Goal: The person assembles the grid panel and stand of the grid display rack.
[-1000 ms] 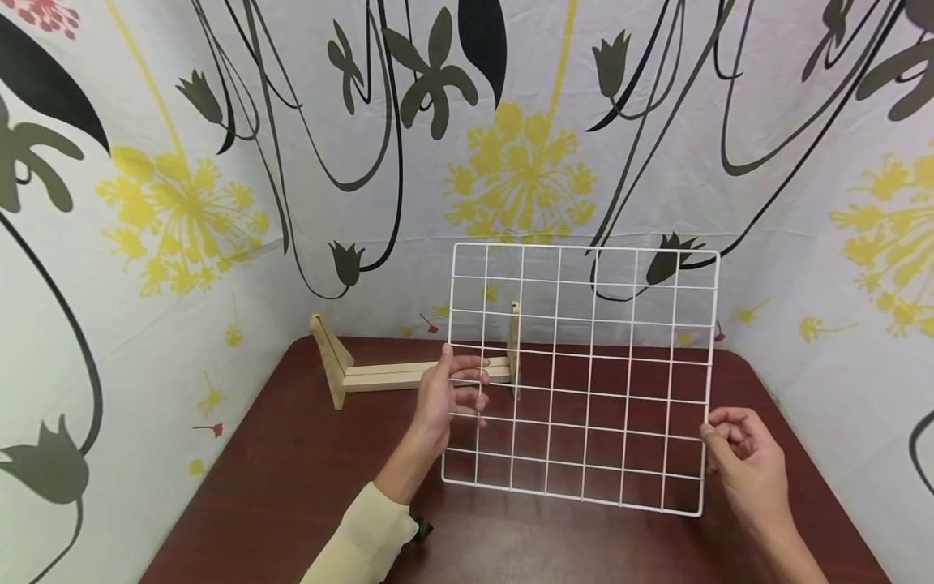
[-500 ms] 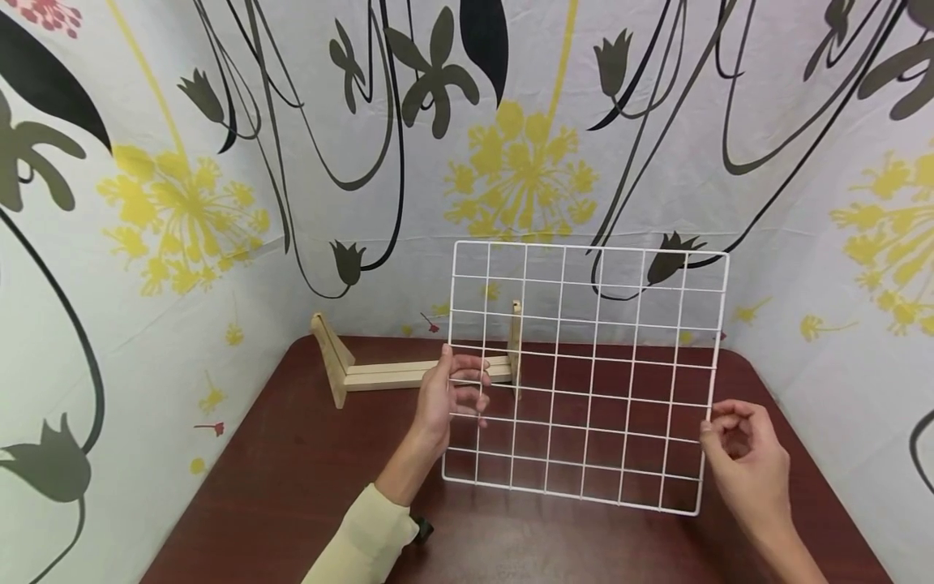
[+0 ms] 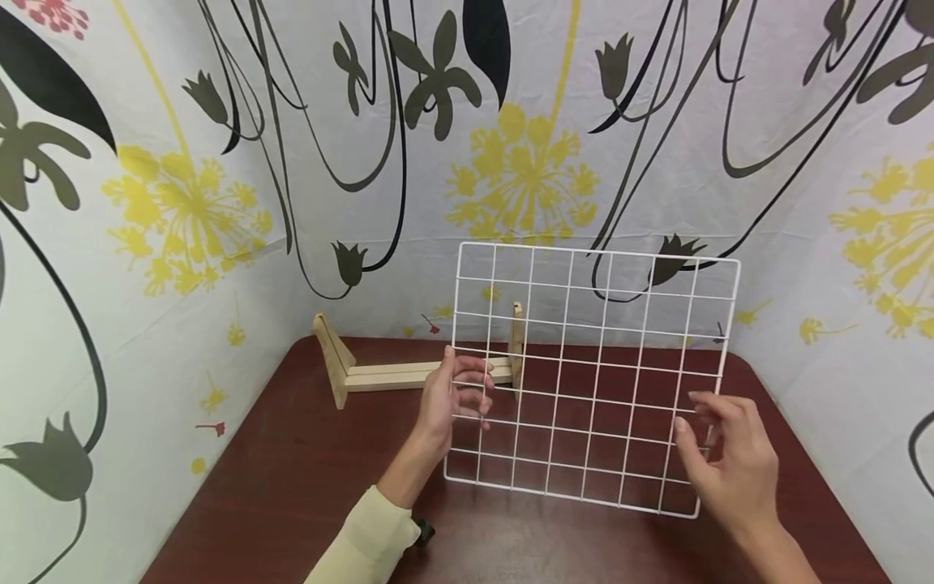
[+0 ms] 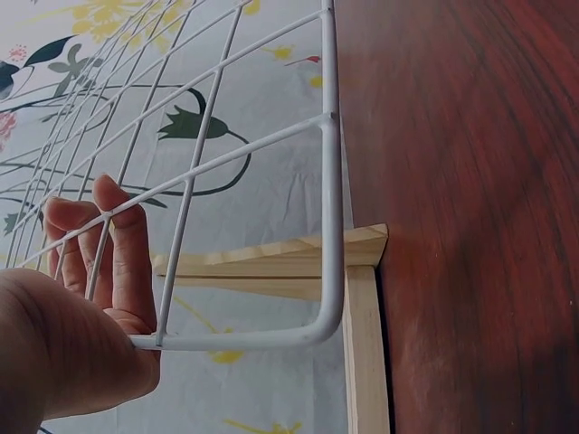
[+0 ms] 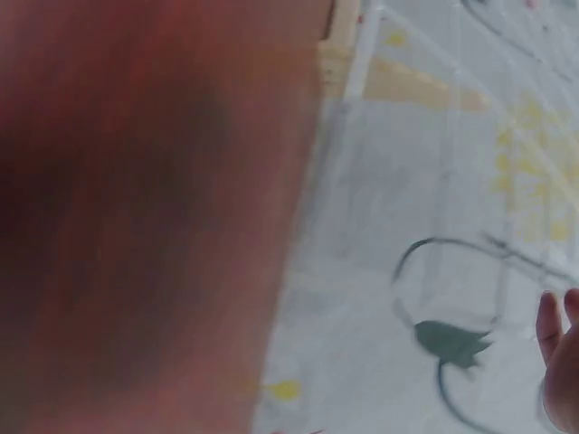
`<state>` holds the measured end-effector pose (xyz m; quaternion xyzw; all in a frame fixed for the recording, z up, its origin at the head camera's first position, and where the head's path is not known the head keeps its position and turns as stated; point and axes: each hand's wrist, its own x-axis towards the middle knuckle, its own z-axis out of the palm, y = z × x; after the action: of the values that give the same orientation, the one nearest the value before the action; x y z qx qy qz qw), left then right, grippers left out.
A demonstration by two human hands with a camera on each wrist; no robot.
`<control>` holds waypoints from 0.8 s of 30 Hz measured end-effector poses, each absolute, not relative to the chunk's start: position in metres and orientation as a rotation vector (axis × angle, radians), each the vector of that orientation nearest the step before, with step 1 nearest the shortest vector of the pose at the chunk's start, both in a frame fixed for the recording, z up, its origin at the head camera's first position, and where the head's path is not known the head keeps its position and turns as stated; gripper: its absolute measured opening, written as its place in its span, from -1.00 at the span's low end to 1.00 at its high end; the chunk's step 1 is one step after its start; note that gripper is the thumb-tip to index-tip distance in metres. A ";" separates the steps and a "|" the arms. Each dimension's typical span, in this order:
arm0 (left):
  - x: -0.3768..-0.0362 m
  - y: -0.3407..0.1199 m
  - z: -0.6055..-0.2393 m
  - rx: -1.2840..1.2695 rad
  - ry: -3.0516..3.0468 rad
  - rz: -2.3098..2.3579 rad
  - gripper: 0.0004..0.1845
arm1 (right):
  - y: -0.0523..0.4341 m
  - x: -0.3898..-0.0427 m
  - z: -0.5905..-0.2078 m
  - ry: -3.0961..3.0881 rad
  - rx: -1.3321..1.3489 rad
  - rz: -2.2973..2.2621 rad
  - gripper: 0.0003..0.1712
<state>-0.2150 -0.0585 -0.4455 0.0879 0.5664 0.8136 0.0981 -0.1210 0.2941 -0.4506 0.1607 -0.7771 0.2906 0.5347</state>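
Observation:
A white wire grid panel [image 3: 594, 398] is held up, tilted, over the table. My left hand [image 3: 436, 405] grips its left edge, thumb in front and fingers behind the wires. In the left wrist view the curled fingers [image 4: 131, 262] show through the mesh, by the thick outer wire [image 4: 332, 208]. My right hand [image 3: 740, 466] is at the panel's right edge, thumb and fingers spread apart around the wire without pinching it. Only part of the right hand [image 5: 563, 362] shows in the blurred right wrist view.
A pale wooden stand [image 3: 390, 377] with two upright ends sits at the back of the dark red table [image 3: 292, 478], partly behind the panel. Flower-patterned cloth [image 3: 409, 203] surrounds the table at the back and sides. A small dark object [image 3: 423, 531] shows below the left sleeve.
The right hand has let go of the panel's right edge, spread its fingers and moved slightly left. The panel's upper right corner has swung rightward. The left hand keeps its grip.

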 end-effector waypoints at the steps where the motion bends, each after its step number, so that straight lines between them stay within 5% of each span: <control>1: -0.215 -0.058 -0.446 0.264 1.675 2.410 -0.21 | 0.288 -0.122 -0.445 -1.839 0.394 0.680 -0.39; 24: -0.211 -0.052 -0.449 0.296 1.615 2.427 -0.23 | 0.196 -0.137 -0.388 -1.959 0.389 0.389 -0.23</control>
<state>-0.2113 -0.0520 -0.4491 0.1006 0.5481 0.8236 0.1055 -0.1374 0.1957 -0.3881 0.1625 -0.8190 0.1625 0.5258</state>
